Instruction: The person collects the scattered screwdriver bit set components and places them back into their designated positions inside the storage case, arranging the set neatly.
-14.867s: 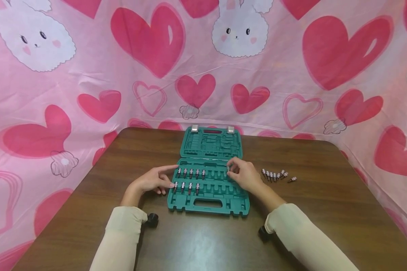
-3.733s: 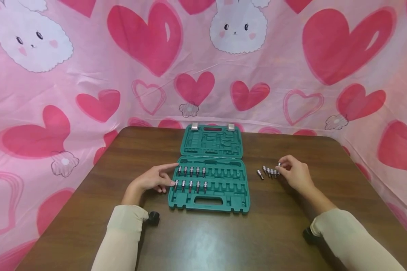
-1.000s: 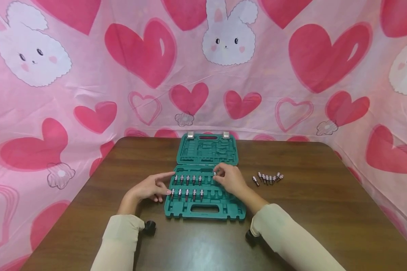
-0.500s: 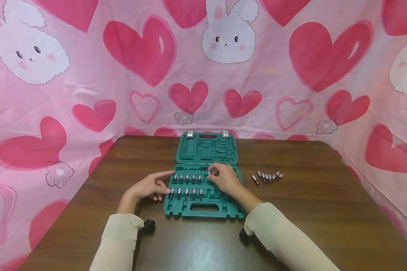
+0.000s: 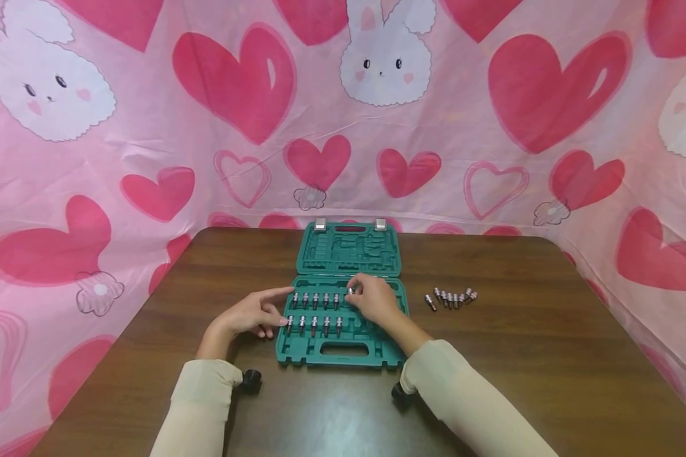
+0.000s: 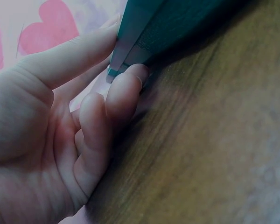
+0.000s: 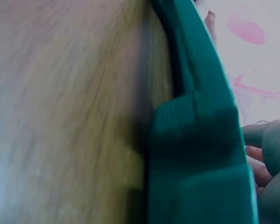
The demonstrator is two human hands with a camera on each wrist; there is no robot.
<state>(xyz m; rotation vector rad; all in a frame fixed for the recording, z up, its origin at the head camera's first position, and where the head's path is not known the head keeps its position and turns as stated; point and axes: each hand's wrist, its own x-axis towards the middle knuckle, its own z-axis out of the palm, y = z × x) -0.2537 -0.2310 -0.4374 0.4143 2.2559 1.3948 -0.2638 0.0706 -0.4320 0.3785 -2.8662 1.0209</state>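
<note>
An open green tool case (image 5: 343,362) lies on the table, its lower tray holding two rows of bit sockets (image 5: 314,325) in the left slots. My right hand (image 5: 374,299) is over the back row, just right of its last filled slot. Its thumb and index finger pinch a silver bit socket (image 5: 351,291), the lower part of which is hidden. At the case's left edge rests my left hand (image 5: 246,315), index finger straight to the back corner and thumb at the rim. In the left wrist view its other fingers (image 6: 123,95) bend beside the case wall.
Several loose bit sockets (image 5: 454,299) lie in a small group on the wooden table (image 5: 520,355), right of the case. The case lid (image 5: 349,251) is folded back toward the pink heart-patterned cloth (image 5: 463,127) hanging behind the table.
The front row has gained a bit socket since the oldest frame. My right hand has come from the loose group with another and shifted left along the back row. My left hand stays put.
</note>
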